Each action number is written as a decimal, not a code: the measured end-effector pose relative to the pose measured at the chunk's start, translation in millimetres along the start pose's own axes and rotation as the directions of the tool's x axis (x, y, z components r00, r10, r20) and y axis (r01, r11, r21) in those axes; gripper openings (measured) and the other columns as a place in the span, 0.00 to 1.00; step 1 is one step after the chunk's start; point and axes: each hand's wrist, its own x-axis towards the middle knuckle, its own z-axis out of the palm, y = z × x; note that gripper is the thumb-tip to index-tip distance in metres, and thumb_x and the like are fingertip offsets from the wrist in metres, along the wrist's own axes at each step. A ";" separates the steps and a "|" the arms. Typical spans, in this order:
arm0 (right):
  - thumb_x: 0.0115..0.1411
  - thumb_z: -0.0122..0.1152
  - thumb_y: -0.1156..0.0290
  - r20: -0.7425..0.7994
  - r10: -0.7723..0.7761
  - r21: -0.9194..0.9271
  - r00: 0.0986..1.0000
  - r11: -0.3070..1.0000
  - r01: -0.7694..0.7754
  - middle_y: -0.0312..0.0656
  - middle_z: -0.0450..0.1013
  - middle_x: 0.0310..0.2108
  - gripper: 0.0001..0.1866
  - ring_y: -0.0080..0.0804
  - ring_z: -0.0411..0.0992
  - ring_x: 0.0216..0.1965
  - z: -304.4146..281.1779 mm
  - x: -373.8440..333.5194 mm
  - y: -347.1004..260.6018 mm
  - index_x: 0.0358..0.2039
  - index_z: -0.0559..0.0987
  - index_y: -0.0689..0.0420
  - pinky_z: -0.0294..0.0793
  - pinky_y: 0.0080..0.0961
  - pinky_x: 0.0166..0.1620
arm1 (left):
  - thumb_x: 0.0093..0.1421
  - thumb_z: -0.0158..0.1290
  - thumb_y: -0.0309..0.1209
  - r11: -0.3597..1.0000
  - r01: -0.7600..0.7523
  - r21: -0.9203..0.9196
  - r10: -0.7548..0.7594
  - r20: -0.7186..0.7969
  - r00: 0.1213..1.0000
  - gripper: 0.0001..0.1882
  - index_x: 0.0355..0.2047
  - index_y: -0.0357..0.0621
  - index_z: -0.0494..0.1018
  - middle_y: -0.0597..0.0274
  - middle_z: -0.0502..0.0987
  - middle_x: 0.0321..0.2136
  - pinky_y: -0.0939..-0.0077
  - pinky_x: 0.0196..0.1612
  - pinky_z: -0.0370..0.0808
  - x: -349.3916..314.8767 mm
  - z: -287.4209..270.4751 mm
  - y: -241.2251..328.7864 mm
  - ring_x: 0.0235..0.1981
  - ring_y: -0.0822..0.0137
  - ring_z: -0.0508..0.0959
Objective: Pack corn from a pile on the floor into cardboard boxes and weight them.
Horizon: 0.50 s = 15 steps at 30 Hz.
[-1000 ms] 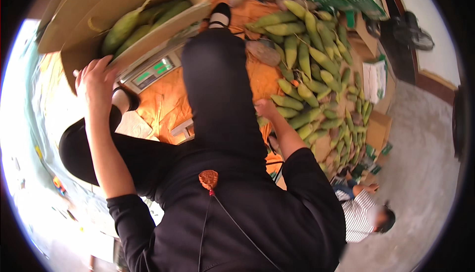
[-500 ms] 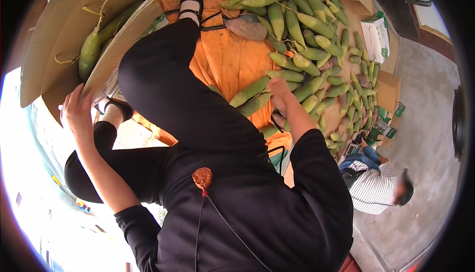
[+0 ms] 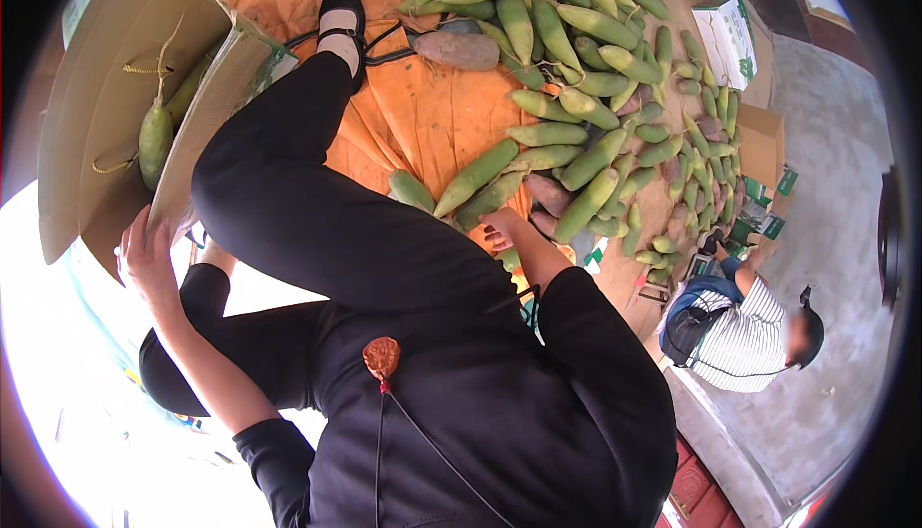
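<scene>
At the near edge of a cardboard box (image 3: 86, 134) on the left, my left hand (image 3: 146, 257) is closed on the rim, fingertips against the flap. Inside the box lies a green radish (image 3: 155, 149) with a long thin root. Another green shape beside it is partly hidden by the box wall. My right hand (image 3: 499, 228) is held low next to a green radish (image 3: 488, 204) at the near side of the pile, its fingers slightly curled and apart, with nothing visible in them. A longer green radish (image 3: 475, 178) lies just beyond it.
A big heap of green radishes (image 3: 600, 158) spreads over an orange sheet (image 3: 413, 130) and bare floor. A brownish-purple root (image 3: 456, 50) lies near my shoe. Open cartons (image 3: 727, 43) stand at the right. A person in a striped shirt (image 3: 735, 350) sits at lower right.
My right hand has drawn back toward me from the pile, and its fingers have loosened. The left hand stays on the box rim. The view has shifted slightly.
</scene>
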 end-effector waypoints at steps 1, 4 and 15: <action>0.56 0.63 0.59 -0.020 -0.095 0.109 0.995 0.989 0.097 0.44 0.71 0.41 0.21 0.42 0.73 0.40 3.2 5.2 5.9 0.45 0.73 0.57 0.74 0.46 0.40 | 0.56 0.55 0.34 1.000 0.005 0.007 -0.005 0.007 1.000 0.15 0.44 0.46 0.76 0.57 0.77 0.40 0.65 0.47 0.70 0.2 0.9 2.6 0.42 0.56 0.75; 0.54 0.64 0.59 0.018 -0.130 0.520 0.991 0.848 0.102 0.44 0.71 0.42 0.23 0.42 0.73 0.37 16.3 10.1 3.9 0.47 0.72 0.57 0.73 0.47 0.41 | 0.55 0.56 0.33 1.000 0.018 0.023 -0.018 -0.003 1.000 0.15 0.43 0.47 0.77 0.59 0.78 0.39 0.64 0.47 0.69 -3.1 3.7 -2.4 0.41 0.58 0.75; 0.57 0.62 0.58 0.154 -0.266 0.921 0.952 0.388 -0.041 0.45 0.70 0.46 0.23 0.42 0.70 0.48 38.3 7.9 -37.1 0.49 0.69 0.55 0.72 0.45 0.48 | 0.52 0.59 0.30 0.999 0.002 0.038 -0.001 -0.035 0.999 0.15 0.42 0.48 0.77 0.61 0.79 0.36 0.65 0.45 0.71 -1.9 10.1 -9.0 0.38 0.60 0.76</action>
